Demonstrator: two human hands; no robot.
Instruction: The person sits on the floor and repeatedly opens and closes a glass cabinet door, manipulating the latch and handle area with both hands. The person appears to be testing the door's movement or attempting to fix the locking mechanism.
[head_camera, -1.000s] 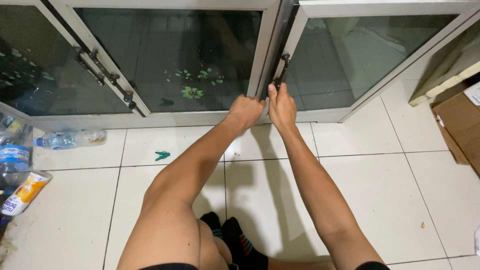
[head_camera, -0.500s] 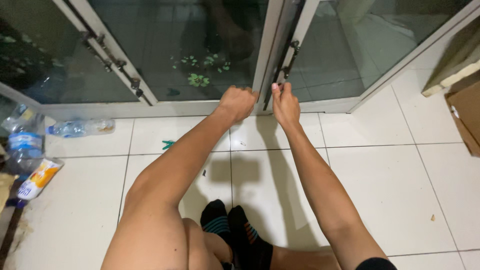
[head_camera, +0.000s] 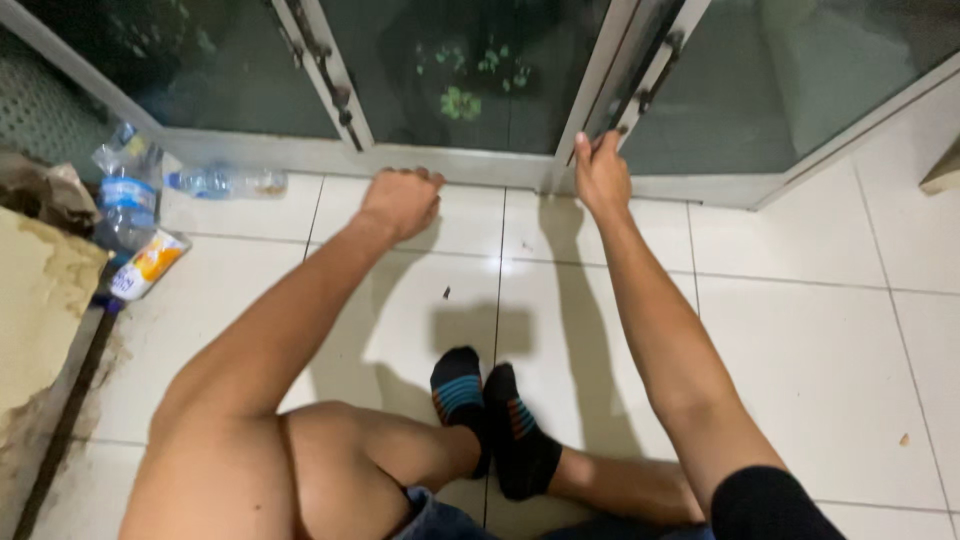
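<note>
While the left hand is curled in a loose fist, knuckles on the door sill, the right hand wraps its fingers around the door frame, handle just above.

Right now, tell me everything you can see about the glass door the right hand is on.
The glass door has a pale metal frame around a large, dark greenish pane. It stands upright along the white tiled floor, angled against the neighbouring panel. A dark handle sits on its left upright. The right hand grips that upright's lower edge just above the bottom track. The left hand is apart from it, fisted near the sill.
</note>
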